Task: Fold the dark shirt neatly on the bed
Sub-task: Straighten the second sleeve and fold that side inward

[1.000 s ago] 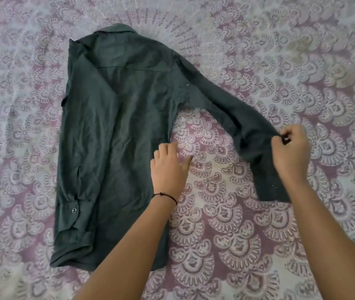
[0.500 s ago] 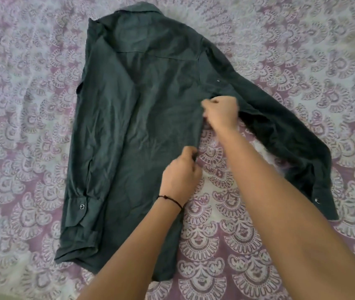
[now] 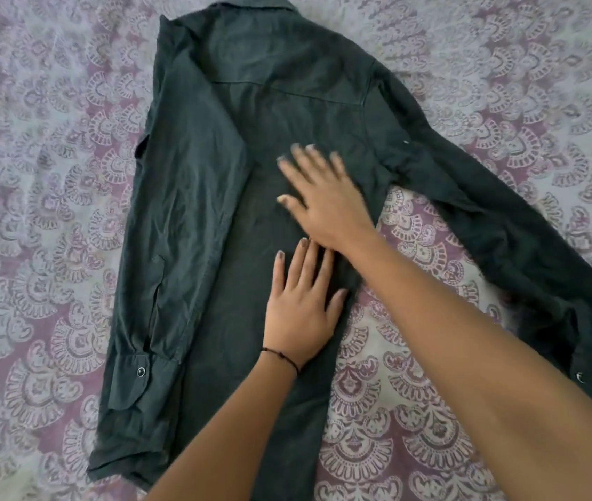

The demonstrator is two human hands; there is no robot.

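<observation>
The dark green shirt (image 3: 215, 197) lies back-up on the bed, collar at the far end. Its left sleeve is folded in over the body, the cuff near the hem. The right sleeve (image 3: 497, 226) stretches out to the right and bends down toward its cuff. My left hand (image 3: 301, 305) lies flat with straight fingers on the shirt's right side. Just beyond it, my right hand (image 3: 323, 197) rests flat and spread on the shirt's middle, slightly blurred, its forearm crossing over the bedsheet.
The shirt lies on a purple and white patterned bedsheet (image 3: 34, 247) that fills the whole view around it.
My right hand let go of the sleeve, came to the shirt's side edge, then both hands released their pinch and flattened on the body. The view moved closer.
</observation>
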